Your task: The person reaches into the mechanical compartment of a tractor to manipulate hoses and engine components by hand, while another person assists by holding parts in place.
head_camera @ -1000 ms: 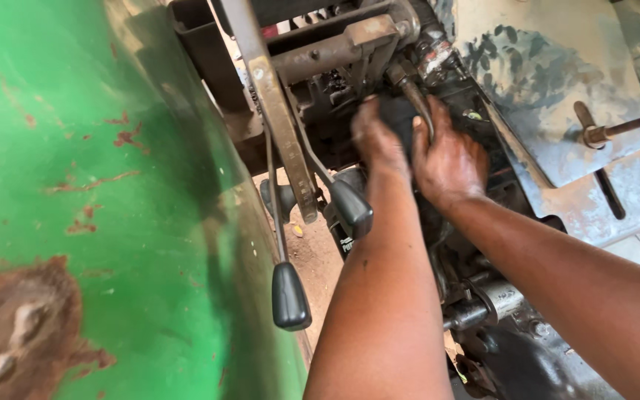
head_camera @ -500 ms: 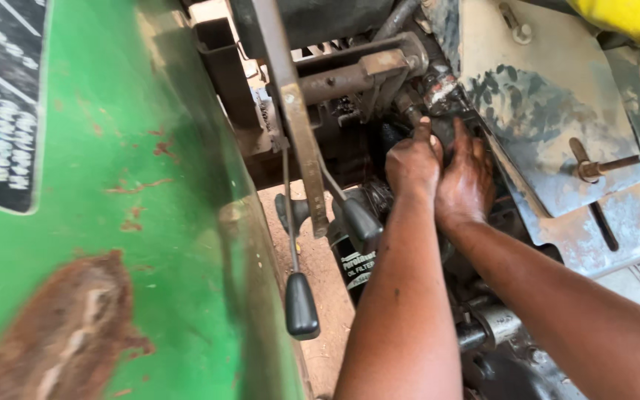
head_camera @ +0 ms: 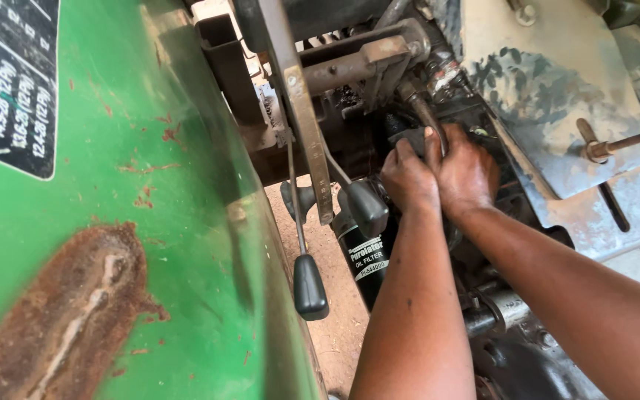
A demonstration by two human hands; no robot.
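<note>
Both hands press together deep in the machine's works: the left hand (head_camera: pixel 407 178) and right hand (head_camera: pixel 468 172) close, fingers curled, around a dark part (head_camera: pixel 407 138) just above them, beneath a rusty hose (head_camera: pixel 425 112). The part's shape and heading are hidden. A black oil filter (head_camera: pixel 364 255) stands upright below the left wrist, beside black-knobbed levers (head_camera: pixel 310 285).

A green panel (head_camera: pixel 112 222) fills the left side. Its paint carries a large rust patch (head_camera: pixel 75 311) at the lower left and a black decal (head_camera: pixel 9 81) at the upper left. A worn grey plate (head_camera: pixel 557 96) with flaking paint occupies the upper right. Bare brown dirt floor (head_camera: pixel 335 289) shows between the two. Soft daylight illuminates all surfaces evenly.
</note>
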